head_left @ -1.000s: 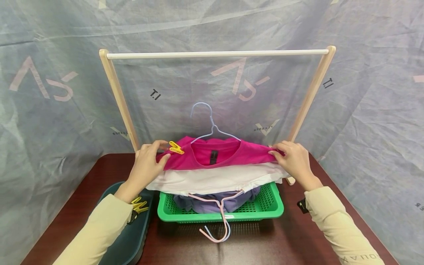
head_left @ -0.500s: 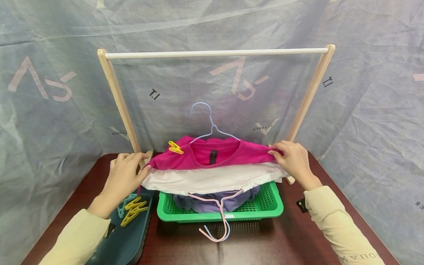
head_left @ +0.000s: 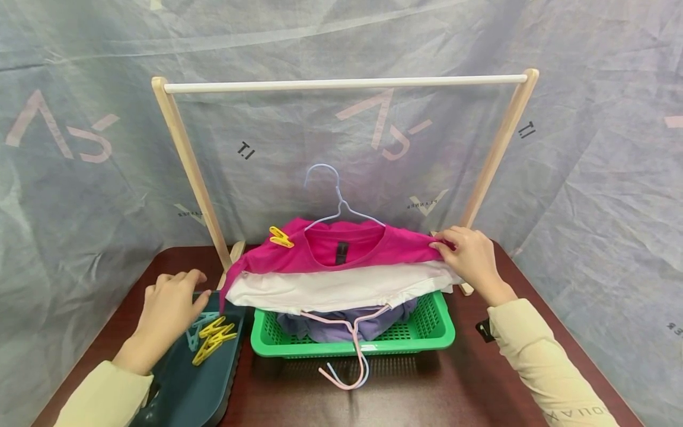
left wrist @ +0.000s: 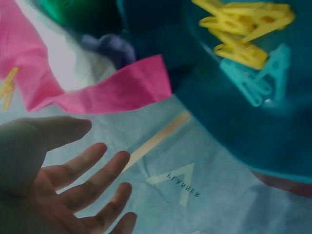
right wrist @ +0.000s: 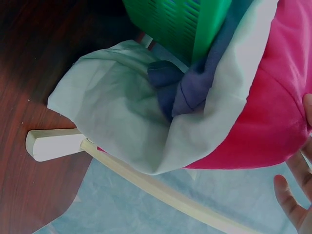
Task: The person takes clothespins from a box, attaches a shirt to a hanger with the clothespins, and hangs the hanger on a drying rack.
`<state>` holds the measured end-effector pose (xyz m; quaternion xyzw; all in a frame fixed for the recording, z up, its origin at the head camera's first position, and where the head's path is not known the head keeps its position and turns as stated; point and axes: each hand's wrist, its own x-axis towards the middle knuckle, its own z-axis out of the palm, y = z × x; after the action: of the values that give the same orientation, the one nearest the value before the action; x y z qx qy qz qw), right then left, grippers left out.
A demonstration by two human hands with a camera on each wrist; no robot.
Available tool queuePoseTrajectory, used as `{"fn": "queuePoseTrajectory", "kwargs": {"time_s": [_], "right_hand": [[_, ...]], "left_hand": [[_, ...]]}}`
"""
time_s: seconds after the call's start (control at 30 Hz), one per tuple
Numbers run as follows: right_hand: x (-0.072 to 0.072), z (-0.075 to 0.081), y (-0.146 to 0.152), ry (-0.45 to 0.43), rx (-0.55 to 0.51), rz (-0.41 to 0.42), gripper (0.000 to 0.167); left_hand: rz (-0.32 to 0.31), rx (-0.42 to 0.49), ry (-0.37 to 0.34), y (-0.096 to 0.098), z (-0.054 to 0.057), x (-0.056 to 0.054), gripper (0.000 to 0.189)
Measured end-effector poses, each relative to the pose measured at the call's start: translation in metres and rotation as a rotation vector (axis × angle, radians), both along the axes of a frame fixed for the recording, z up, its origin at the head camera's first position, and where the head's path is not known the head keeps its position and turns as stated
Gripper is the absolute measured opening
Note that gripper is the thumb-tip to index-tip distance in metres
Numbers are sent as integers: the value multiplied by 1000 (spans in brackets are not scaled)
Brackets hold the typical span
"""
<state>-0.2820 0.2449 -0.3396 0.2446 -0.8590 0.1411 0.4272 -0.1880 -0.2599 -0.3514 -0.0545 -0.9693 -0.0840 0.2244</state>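
A magenta shirt (head_left: 400,244) lies over a white garment (head_left: 341,289) on the green basket (head_left: 448,335), a blue hanger (head_left: 341,204) rising from its neckline. One yellow clothespin (head_left: 280,237) is on its left shoulder. My right hand (head_left: 469,255) pinches the shirt's right sleeve end; in the right wrist view its fingers (right wrist: 292,195) show at the edge. My left hand (head_left: 168,308) is in the air over the dark teal tray (head_left: 213,403), fingers relaxed and holding nothing. In the left wrist view the loose magenta sleeve (left wrist: 122,87) hangs beyond the thumb.
Yellow clothespins (head_left: 213,341) and blue clothespins (head_left: 197,326) lie in the tray. Behind the basket stands a wooden rack with a white rod (head_left: 341,85). Pink and blue hanger hooks (head_left: 354,376) stick out over the table's front, below purple cloth (head_left: 341,326) in the basket.
My left hand let go of the shirt's left sleeve and moved left and down to above the tray. The sleeve now droops toward the tray's rim. My right hand keeps its hold.
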Motion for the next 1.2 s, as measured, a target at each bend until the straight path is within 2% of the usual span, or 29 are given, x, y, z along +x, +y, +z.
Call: {"fn": "queuePoseTrajectory", "kwargs": {"time_s": [0.23,0.43,0.67,0.8,1.2], "right_hand": [[0,0,-1,0,-4,3,13],[1,1,-2,-19,1,-3,13],[1,1,-2,-30,10,-23,13],[1,-1,-2,-28,14,-25,12],[1,-2,-2,-23,7,-25,11]], "left_hand": [[13,-69,-156,0,-18,7,30],[27,-106,-298,-2,-33,6,29],[18,-155,-420,-1,-49,6,30],[21,-154,-461,1,-56,6,34],[46,-176,-502,-3,-72,2,47]]}}
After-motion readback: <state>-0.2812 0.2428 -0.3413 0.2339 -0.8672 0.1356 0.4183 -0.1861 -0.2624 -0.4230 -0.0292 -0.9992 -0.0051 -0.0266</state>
